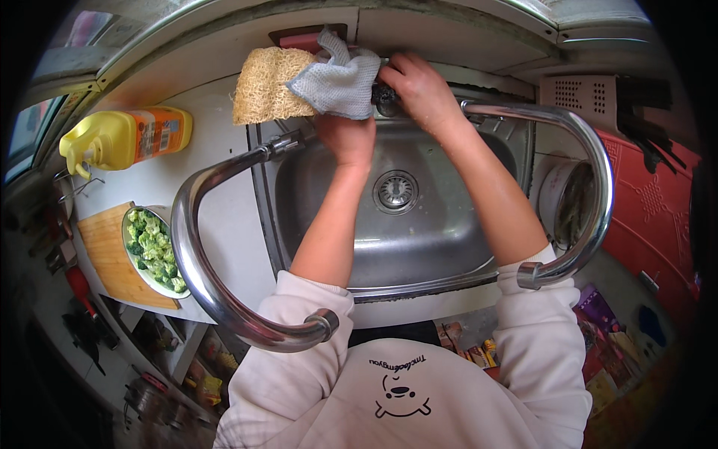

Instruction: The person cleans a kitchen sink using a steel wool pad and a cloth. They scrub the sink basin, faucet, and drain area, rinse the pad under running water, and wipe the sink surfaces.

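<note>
Both arms reach over a stainless steel sink [314, 213] to its far edge. My left hand [346, 137] is raised just under a grey-white mesh cloth [342, 78]; the cloth covers its fingers, so its grip is hidden. A dried loofah sponge [272, 87] is beside the cloth, on its left. My right hand [418, 84] is at the sink's back rim, its fingers bent by a dark, rough round thing [386, 95], perhaps a scouring pad; whether they grip it cannot be told. A strainer [396, 191] sits in the drain.
Chrome spouts arch on the left [193, 241] and right [603, 168]. At left are a yellow pump bottle [129, 137] and a bowl of broccoli [151, 247] on a wooden board [104, 247]. At right stand a pot [561, 202] and a perforated utensil holder [580, 101].
</note>
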